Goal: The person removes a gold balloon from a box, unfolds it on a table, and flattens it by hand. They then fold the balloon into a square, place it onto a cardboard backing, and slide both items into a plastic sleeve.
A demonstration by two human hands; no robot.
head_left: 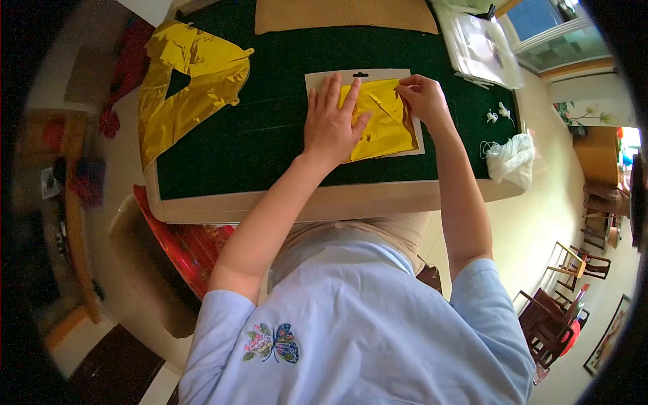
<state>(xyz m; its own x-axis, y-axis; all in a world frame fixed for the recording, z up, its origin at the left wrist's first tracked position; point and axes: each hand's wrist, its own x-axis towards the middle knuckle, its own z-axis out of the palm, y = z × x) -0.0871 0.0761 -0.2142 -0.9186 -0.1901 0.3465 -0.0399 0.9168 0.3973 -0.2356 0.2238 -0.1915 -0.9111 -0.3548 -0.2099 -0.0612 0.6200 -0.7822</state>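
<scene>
A folded gold foil balloon (381,128) lies on a pale backing card (420,138) with a hang slot at its top edge. My left hand (332,125) rests flat on the card and the foil's left side, its fingers stretched out. At the foil's upper right corner, my right hand (425,101) has thumb and fingertips pinched on the foil's edge. Another gold foil balloon (202,57), deflated and spread flat, with a triangular hole and small tabs, lies to the left and hangs over the table's edge.
The table (270,145) has a dark green top. Brown cardboard (344,17) lies at the far edge, clear plastic bags (482,47) at the far right. A bundle of white string (511,160) sits at the right corner, near small white knotted pieces (498,113). Chairs (547,317) stand beyond.
</scene>
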